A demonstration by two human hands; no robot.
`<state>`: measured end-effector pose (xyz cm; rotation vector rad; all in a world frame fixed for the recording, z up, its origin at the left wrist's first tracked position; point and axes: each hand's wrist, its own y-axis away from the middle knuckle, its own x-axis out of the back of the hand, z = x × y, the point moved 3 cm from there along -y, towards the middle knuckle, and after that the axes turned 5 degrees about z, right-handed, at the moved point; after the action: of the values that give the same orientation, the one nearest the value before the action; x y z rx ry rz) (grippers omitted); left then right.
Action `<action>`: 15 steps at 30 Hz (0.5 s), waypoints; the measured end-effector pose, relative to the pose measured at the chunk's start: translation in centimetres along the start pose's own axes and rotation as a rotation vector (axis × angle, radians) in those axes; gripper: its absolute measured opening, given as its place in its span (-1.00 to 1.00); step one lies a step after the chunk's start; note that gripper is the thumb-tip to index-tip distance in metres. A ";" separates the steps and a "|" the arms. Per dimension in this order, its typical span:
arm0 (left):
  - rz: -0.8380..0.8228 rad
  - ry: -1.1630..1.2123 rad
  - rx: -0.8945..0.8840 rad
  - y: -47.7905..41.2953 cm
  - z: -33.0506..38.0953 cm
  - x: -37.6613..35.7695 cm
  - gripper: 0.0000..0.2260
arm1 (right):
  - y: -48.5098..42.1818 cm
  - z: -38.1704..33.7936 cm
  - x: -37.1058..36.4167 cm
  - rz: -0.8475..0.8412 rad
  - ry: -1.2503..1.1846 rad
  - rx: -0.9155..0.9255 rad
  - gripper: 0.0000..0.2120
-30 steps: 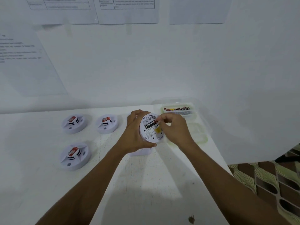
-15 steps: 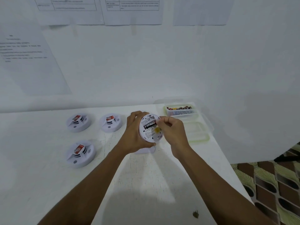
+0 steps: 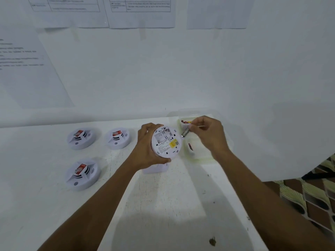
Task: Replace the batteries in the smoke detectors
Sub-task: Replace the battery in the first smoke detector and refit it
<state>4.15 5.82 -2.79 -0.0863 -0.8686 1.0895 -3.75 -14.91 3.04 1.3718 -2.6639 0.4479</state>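
My left hand (image 3: 145,151) grips a round white smoke detector (image 3: 165,142), its back turned toward me and its battery bay showing empty. My right hand (image 3: 206,134) pinches a dark battery (image 3: 185,132) just off the detector's upper right rim. A clear box of batteries (image 3: 184,122) stands behind my right hand. Below it a shallow clear tray (image 3: 192,153) holds one battery (image 3: 190,146). Three more white smoke detectors rest on the table: far left (image 3: 80,138), middle (image 3: 117,138) and near left (image 3: 82,174).
The white table (image 3: 163,205) ends at the right, where patterned flooring (image 3: 308,196) shows. A white part (image 3: 154,168) lies under the held detector. White walls with taped papers (image 3: 141,11) close in behind and to the right.
My right hand has pulled the battery out of the detector's bay and moved it right, toward the clear containers. The left hand keeps holding the detector.
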 end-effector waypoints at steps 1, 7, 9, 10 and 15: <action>-0.002 -0.006 0.004 -0.1 -0.2 0.1 -0.09 | -0.7 0.7 0.9 -0.031 0.089 -0.024 -0.90; -0.035 0.000 0.039 -0.7 0.0 -0.7 -0.08 | -3.5 4.2 1.1 -0.384 0.639 -0.021 -0.90; -0.042 0.000 0.050 -0.9 -0.1 -1.1 -0.10 | -4.0 4.8 0.6 -0.454 0.666 -0.064 -0.90; -0.042 -0.006 0.048 -1.0 -0.3 -1.3 -0.10 | -4.3 5.0 0.4 -0.487 0.648 -0.105 -0.90; -0.031 -0.007 0.037 -1.9 0.0 -1.9 -0.10 | -5.0 4.6 1.0 -0.660 0.505 -0.215 -0.79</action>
<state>5.25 3.36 -2.96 -0.0379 -0.8532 1.0766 -0.12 -19.87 -0.05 1.6751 -1.6891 0.3496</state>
